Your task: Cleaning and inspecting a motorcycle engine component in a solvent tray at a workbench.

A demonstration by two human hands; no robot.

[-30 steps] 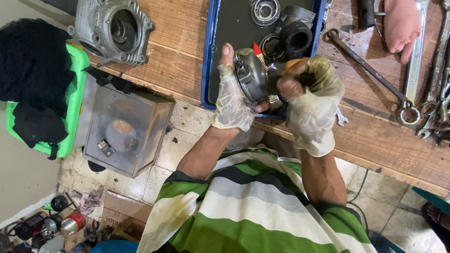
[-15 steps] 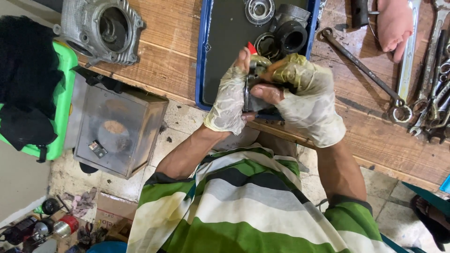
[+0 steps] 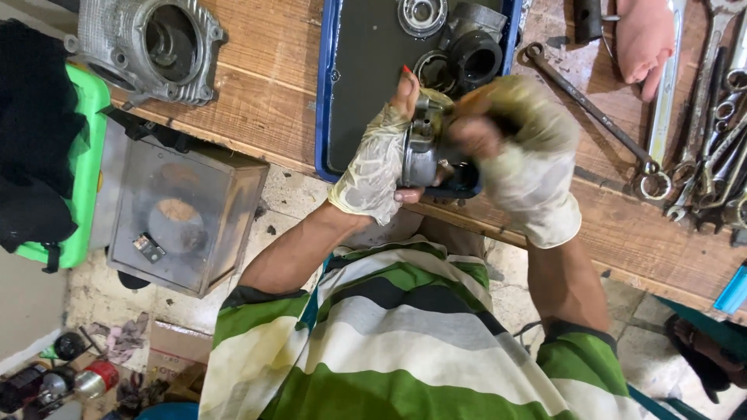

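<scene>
Held over the near edge of the blue tray [image 3: 331,93]: a round metal part [image 3: 424,152], maybe a piston, grey and ringed. Left hand [image 3: 377,163], in a thin worn glove, wrapped around the side of the part, thumb up, fingers under it. Right hand [image 3: 517,155], in a dirty glove, closed over the other end of the part and blurred; whether gripping a small tool there or only the part itself, cannot tell.

Inside the tray, just beyond the part: a dark ring-shaped piece [image 3: 475,54], a thin ring [image 3: 436,70] beside it and a bearing-like piece [image 3: 422,14] at the far rim. Left of the tray, on the wooden bench [image 3: 264,85]: a cylinder block [image 3: 148,47] with an open bore. Right of the tray: a long spanner [image 3: 591,109], then a pile of wrenches [image 3: 716,132] further right. Beyond the spanner, another person's hand [image 3: 646,35] resting on the bench. Below the bench, left of the tray: a metal box [image 3: 183,218], and a green crate [image 3: 82,155] with black cloth.

As for progress: engine clearly taken apart, with block and pieces laid out separately. Part in the hands not yet joined to anything, so probably somewhere in the middle of the work, with fitting to the block not done. Only a judgement, not certain.
</scene>
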